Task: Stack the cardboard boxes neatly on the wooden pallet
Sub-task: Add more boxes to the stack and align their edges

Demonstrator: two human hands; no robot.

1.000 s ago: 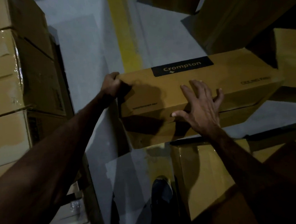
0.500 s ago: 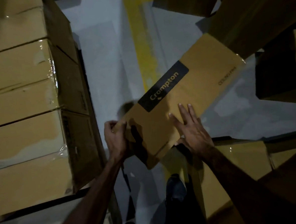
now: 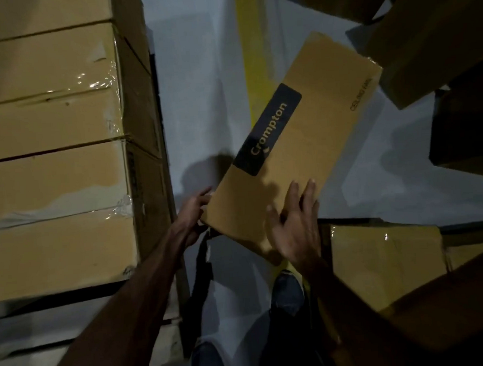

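A long brown cardboard box (image 3: 310,127) with a black "Crompton" label is held in the air above the grey floor, its far end pointing up and to the right. My left hand (image 3: 192,214) grips its near left corner, fingers curled round the edge. My right hand (image 3: 294,227) lies flat on its top near the right edge, fingers straight. To the left stands a tall stack of taped cardboard boxes (image 3: 52,166). Pale boards of a wooden pallet (image 3: 171,342) show at the foot of that stack.
More cardboard boxes lie on the right (image 3: 386,256) and at the upper right (image 3: 435,38). A yellow floor line (image 3: 251,55) runs away under the held box. My shoes (image 3: 288,293) stand on the narrow grey floor strip between the stack and the right-hand boxes.
The box has swung from lying crosswise to pointing away up-right. My left hand has come nearer with its corner. The stack on the left now fills more of the view.
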